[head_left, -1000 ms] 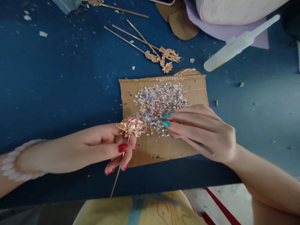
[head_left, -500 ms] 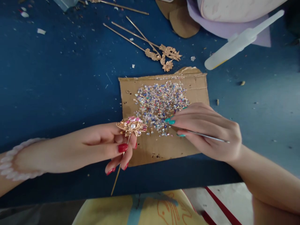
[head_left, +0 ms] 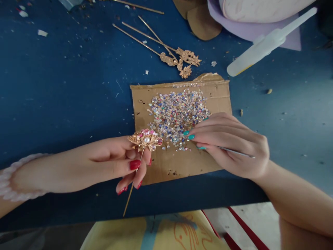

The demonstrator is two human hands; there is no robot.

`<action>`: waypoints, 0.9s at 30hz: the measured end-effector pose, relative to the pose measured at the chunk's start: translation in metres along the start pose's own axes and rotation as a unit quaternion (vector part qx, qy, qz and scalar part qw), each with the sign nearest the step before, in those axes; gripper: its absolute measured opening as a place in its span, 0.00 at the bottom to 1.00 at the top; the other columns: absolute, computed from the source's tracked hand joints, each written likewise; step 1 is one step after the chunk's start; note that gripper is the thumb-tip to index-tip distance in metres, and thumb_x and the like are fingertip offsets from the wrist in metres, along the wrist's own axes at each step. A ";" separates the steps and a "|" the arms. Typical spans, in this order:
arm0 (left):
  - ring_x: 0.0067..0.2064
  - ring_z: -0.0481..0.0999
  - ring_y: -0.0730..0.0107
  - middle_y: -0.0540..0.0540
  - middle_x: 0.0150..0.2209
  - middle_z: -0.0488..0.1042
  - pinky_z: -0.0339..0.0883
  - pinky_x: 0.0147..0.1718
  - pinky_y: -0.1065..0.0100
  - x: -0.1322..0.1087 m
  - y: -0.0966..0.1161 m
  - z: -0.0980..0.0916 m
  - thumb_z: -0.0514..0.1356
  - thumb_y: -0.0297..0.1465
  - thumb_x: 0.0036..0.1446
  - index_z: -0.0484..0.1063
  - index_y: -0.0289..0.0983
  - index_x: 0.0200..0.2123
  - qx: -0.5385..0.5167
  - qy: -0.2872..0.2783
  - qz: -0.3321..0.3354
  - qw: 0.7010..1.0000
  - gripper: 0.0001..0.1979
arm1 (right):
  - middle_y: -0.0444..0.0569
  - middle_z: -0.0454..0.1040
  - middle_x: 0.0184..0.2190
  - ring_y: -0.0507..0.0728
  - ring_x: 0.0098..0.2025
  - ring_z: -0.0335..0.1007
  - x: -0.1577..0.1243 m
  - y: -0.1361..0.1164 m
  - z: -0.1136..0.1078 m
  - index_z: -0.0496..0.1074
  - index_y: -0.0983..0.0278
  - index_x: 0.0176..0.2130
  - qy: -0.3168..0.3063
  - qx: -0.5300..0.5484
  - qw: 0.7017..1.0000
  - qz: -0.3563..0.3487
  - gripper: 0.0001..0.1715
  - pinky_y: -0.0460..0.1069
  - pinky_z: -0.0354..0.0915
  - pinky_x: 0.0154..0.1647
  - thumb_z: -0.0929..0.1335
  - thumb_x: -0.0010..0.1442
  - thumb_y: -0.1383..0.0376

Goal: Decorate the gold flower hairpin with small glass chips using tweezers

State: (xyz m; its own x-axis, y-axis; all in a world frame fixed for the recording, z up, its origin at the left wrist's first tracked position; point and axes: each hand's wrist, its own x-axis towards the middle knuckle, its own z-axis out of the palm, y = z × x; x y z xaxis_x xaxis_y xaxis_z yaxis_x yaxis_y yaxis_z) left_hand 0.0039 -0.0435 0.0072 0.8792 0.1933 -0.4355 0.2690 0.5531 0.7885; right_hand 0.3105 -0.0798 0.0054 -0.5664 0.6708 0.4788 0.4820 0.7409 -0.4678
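The left hand (head_left: pixel 111 163) pinched a gold flower hairpin (head_left: pixel 145 139), partly gem-set, while the right hand (head_left: pixel 234 139) clasped a thin metal pick (head_left: pixel 235 151) over loose iridescent rhinestones (head_left: pixel 177 111).

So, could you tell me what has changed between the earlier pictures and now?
The right hand turned slightly, so the thin tool it grips swung from under the palm to lie across the hand, which stayed at the gem pile. Nothing was picked up or let go. The left hand holds the gold flower hairpin as before; the cardboard, loose hairpins and glue bottle have not moved.
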 end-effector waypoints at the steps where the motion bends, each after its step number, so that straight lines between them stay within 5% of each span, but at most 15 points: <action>1: 0.28 0.70 0.78 0.52 0.34 0.74 0.69 0.32 0.79 0.000 0.000 0.000 0.51 0.33 0.74 0.74 0.41 0.39 0.001 0.000 0.000 1.000 0.13 | 0.52 0.83 0.34 0.58 0.40 0.82 0.000 0.000 0.000 0.73 0.66 0.41 0.003 -0.002 1.000 0.004 0.06 0.53 0.76 0.45 0.69 0.66 0.75; 27: 0.27 0.69 0.76 0.52 0.31 0.71 0.70 0.32 0.77 0.002 0.002 -0.001 0.52 0.34 0.73 0.74 0.39 0.36 0.027 0.012 -0.015 0.999 0.14 | 0.47 0.82 0.33 0.57 0.38 0.82 -0.002 0.006 -0.004 0.75 0.61 0.42 0.021 -0.009 0.999 0.040 0.09 0.52 0.78 0.40 0.68 0.65 0.73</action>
State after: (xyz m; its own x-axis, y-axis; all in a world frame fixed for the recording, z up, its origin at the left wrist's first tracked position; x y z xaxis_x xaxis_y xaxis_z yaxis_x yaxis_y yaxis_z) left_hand 0.0057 -0.0415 0.0080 0.8611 0.1964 -0.4690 0.3163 0.5151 0.7966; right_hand 0.3175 -0.0770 0.0046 -0.4979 0.7279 0.4714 0.5369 0.6856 -0.4916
